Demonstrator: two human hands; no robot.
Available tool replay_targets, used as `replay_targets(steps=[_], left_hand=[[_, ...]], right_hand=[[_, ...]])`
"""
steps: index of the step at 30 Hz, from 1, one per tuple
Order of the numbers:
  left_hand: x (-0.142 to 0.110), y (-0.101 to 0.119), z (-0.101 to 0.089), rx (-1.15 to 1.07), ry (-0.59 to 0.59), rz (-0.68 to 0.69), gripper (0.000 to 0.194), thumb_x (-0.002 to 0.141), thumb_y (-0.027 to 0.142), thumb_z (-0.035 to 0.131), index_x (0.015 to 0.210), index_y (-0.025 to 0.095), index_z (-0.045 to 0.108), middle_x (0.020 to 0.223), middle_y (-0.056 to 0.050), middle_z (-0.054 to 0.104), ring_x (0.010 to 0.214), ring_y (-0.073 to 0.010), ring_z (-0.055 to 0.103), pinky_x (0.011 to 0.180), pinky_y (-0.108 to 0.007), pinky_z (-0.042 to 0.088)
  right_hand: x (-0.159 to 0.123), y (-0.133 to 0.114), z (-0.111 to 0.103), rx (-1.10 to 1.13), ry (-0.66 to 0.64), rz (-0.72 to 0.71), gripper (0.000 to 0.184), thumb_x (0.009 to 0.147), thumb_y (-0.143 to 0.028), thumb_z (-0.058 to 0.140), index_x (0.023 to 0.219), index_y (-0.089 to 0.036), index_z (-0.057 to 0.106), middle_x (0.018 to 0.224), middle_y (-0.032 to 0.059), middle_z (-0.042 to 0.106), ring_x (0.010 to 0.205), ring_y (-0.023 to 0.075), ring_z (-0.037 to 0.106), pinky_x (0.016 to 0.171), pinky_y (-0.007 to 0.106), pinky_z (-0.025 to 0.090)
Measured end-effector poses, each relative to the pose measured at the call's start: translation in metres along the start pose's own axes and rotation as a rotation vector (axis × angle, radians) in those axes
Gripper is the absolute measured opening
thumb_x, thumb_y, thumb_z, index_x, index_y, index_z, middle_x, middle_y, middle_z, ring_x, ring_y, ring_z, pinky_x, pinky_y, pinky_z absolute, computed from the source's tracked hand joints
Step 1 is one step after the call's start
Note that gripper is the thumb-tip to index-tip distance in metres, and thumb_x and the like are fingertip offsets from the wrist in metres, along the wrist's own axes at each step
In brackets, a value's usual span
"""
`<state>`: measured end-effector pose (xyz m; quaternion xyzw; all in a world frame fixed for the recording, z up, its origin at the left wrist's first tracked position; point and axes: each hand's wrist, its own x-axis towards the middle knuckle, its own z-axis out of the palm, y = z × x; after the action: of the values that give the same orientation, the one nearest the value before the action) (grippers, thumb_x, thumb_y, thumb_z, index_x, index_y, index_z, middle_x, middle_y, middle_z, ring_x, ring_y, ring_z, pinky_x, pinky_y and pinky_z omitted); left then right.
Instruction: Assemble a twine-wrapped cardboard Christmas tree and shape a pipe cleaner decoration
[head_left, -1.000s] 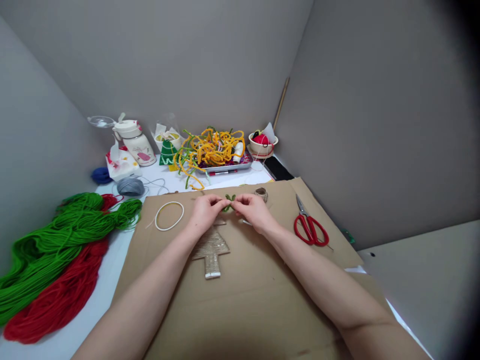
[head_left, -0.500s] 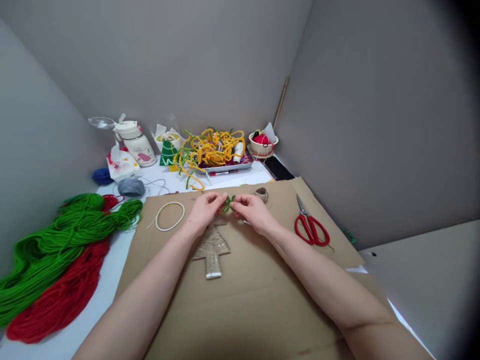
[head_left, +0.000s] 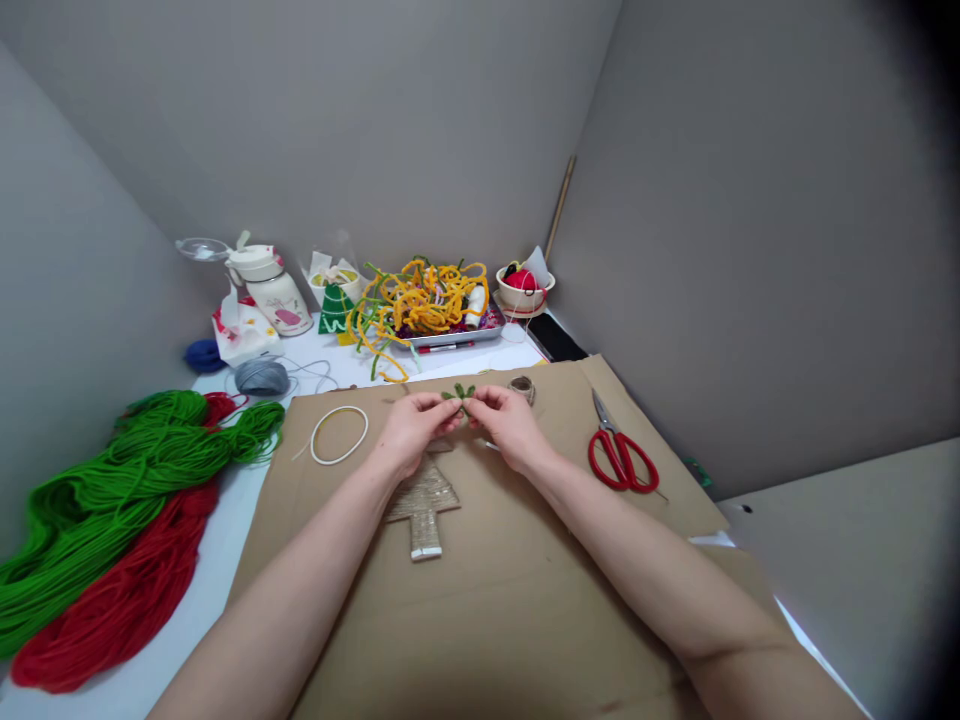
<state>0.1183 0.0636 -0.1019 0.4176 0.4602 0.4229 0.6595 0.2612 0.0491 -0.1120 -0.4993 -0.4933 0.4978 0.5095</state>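
Observation:
A small green looped piece [head_left: 464,392], like a bow or flower of cord, is pinched between both my hands above the cardboard. My left hand [head_left: 417,425] grips its left side between thumb and fingers. From the other side, my right hand [head_left: 505,420] pinches it too; the fingertips nearly meet and hide its lower part. Below my left hand lies a tree shape [head_left: 425,495] wrapped in brown twine, its trunk tipped with white, its top hidden by the hand. A small roll of twine [head_left: 522,388] stands just behind my right hand.
On the cardboard [head_left: 480,620] lie red-handled scissors [head_left: 622,455] at right and a white ring [head_left: 339,436] at left. Green yarn [head_left: 112,500] and red yarn [head_left: 127,600] spread along the left. Behind stand a tray [head_left: 450,340] of yellow cord, a bottle [head_left: 274,290] and a bowl [head_left: 525,295].
The green looped piece has turned between my fingers, and its loops now point upward above the fingertips. Both hands have shifted only slightly; the tree shape stays where it was.

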Motion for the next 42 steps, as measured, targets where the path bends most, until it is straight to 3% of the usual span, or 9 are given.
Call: replay_targets(steps=[4, 8, 18, 27, 34, 42], left_hand=[[0.002, 0.001, -0.002, -0.021, 0.045, 0.0, 0.028, 0.051, 0.032, 0.079, 0.062, 0.011, 0.065, 0.061, -0.002, 0.063, 0.057, -0.0086, 0.055, 0.06, -0.022, 0.045], [0.003, 0.002, -0.003, -0.014, 0.048, -0.01, 0.026, 0.054, 0.031, 0.078, 0.063, 0.011, 0.064, 0.062, -0.001, 0.063, 0.057, -0.0083, 0.056, 0.06, -0.021, 0.046], [0.002, -0.001, -0.005, -0.103, -0.102, -0.086, 0.022, 0.065, 0.029, 0.073, 0.074, 0.011, 0.067, 0.072, -0.006, 0.066, 0.067, -0.0091, 0.061, 0.064, -0.019, 0.049], [0.005, 0.004, -0.01, -0.108, 0.024, -0.011, 0.02, 0.058, 0.022, 0.075, 0.067, 0.011, 0.061, 0.064, 0.0, 0.061, 0.058, -0.0059, 0.055, 0.057, -0.017, 0.043], [0.003, 0.004, -0.004, -0.041, 0.077, 0.056, 0.021, 0.057, 0.024, 0.074, 0.066, 0.011, 0.06, 0.064, -0.002, 0.062, 0.059, -0.0085, 0.055, 0.061, -0.021, 0.043], [0.002, 0.001, 0.001, -0.095, 0.099, 0.046, 0.019, 0.059, 0.022, 0.072, 0.061, 0.011, 0.057, 0.058, -0.001, 0.06, 0.053, -0.0068, 0.053, 0.058, -0.019, 0.044]], right_hand=[[0.004, -0.001, -0.001, 0.1, -0.038, 0.055, 0.019, 0.069, -0.034, 0.062, 0.069, -0.016, 0.061, 0.066, 0.0009, 0.06, 0.061, 0.012, 0.054, 0.06, 0.025, 0.044], [0.006, -0.005, -0.002, 0.152, -0.03, 0.137, 0.024, 0.07, -0.038, 0.059, 0.07, -0.015, 0.064, 0.075, 0.0046, 0.064, 0.07, 0.015, 0.058, 0.064, 0.026, 0.048], [0.005, 0.002, -0.003, 0.055, -0.021, 0.045, 0.019, 0.067, -0.034, 0.063, 0.065, -0.016, 0.055, 0.063, -0.0032, 0.055, 0.057, 0.009, 0.051, 0.059, 0.023, 0.045], [0.005, -0.003, -0.002, 0.042, -0.048, 0.124, 0.025, 0.072, -0.038, 0.06, 0.08, -0.015, 0.064, 0.076, 0.0024, 0.063, 0.063, 0.0104, 0.055, 0.062, 0.023, 0.047], [0.003, 0.002, -0.002, -0.079, -0.092, 0.051, 0.028, 0.07, -0.04, 0.063, 0.077, -0.013, 0.066, 0.066, 0.0013, 0.062, 0.054, 0.0083, 0.051, 0.054, 0.021, 0.043], [0.001, 0.002, 0.0, -0.16, -0.024, -0.035, 0.027, 0.068, -0.034, 0.066, 0.082, -0.012, 0.07, 0.067, 0.0033, 0.066, 0.055, 0.0104, 0.054, 0.054, 0.022, 0.044]])
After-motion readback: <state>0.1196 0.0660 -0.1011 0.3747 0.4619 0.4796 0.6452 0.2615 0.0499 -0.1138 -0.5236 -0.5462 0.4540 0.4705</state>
